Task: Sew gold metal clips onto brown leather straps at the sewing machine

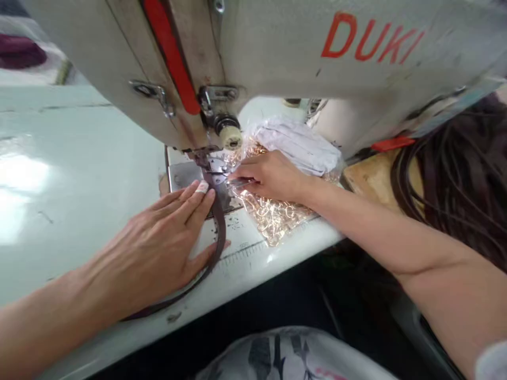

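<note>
Two hands work at the sewing machine (277, 53): left hand (158, 248) spread flat on the dark strap (219, 232), right hand (269, 177) pinching a metal clip (237, 182).

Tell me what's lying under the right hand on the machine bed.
Under the right hand lies a clear bag of gold-coloured metal rings, spread on the white machine bed. What its fingertips pinch near the presser foot is hidden.

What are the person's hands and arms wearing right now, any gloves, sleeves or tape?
Both arms are bare to the frame edge, with no gloves, rings or watch visible. The left hand has a strip of pale tape around one fingertip. The right hand wears nothing visible.
</note>
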`<move>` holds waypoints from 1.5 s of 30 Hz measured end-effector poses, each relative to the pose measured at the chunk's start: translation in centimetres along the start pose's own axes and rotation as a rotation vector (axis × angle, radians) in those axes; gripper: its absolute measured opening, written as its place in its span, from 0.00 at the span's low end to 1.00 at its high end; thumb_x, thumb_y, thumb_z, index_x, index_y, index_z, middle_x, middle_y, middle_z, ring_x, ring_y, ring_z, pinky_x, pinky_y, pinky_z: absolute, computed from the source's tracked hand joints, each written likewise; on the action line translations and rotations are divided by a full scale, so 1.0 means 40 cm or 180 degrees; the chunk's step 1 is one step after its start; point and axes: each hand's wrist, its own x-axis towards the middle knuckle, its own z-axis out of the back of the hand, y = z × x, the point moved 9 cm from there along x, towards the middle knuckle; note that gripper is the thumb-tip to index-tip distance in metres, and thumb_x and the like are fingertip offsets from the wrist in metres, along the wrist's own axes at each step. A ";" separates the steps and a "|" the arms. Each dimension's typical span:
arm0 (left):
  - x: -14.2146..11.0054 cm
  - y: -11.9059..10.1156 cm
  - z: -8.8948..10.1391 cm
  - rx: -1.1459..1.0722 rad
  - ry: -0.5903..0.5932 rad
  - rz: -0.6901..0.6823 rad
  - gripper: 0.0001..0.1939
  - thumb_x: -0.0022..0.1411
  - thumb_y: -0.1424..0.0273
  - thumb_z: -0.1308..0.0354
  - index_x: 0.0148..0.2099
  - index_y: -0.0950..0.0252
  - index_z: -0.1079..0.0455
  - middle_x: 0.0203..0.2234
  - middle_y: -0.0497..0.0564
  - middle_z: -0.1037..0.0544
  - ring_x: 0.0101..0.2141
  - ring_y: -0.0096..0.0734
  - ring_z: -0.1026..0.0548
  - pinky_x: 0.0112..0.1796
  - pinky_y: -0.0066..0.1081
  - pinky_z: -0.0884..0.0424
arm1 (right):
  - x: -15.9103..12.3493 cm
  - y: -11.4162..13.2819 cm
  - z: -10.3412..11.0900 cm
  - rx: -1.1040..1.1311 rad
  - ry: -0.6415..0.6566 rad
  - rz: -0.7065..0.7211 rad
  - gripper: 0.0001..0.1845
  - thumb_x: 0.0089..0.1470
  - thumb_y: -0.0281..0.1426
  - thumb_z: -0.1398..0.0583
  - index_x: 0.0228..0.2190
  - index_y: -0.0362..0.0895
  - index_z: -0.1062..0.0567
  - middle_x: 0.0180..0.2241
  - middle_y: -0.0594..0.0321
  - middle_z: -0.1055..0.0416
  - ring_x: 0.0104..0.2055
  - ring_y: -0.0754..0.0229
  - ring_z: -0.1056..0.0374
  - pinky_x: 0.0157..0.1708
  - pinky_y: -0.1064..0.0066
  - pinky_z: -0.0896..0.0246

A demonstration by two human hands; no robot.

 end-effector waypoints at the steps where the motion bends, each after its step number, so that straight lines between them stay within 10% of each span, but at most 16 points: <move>1: -0.001 0.002 -0.004 0.0013 -0.0004 0.0054 0.33 0.68 0.61 0.62 0.61 0.88 0.45 0.58 0.77 0.38 0.61 0.57 0.42 0.58 0.51 0.40 | 0.000 -0.002 -0.003 -0.0014 0.0011 -0.0004 0.11 0.54 0.27 0.39 0.41 0.43 0.22 0.36 0.63 0.24 0.38 0.58 0.29 0.31 0.72 0.47; 14: 0.008 -0.026 0.061 0.1337 -0.0827 -0.0319 0.34 0.57 0.53 0.48 0.51 0.82 0.31 0.49 0.69 0.26 0.46 0.48 0.23 0.39 0.32 0.22 | -0.008 0.002 -0.001 -0.0054 -0.0092 0.0033 0.15 0.52 0.27 0.39 0.43 0.48 0.24 0.36 0.64 0.24 0.36 0.59 0.28 0.33 0.71 0.42; 45: 0.005 -0.014 0.023 0.1405 -0.0810 -0.0510 0.31 0.57 0.56 0.48 0.51 0.79 0.30 0.48 0.66 0.24 0.46 0.45 0.23 0.42 0.32 0.23 | -0.012 -0.002 -0.011 -0.0100 -0.0038 -0.0008 0.14 0.55 0.30 0.41 0.44 0.49 0.24 0.34 0.65 0.25 0.33 0.61 0.30 0.30 0.71 0.45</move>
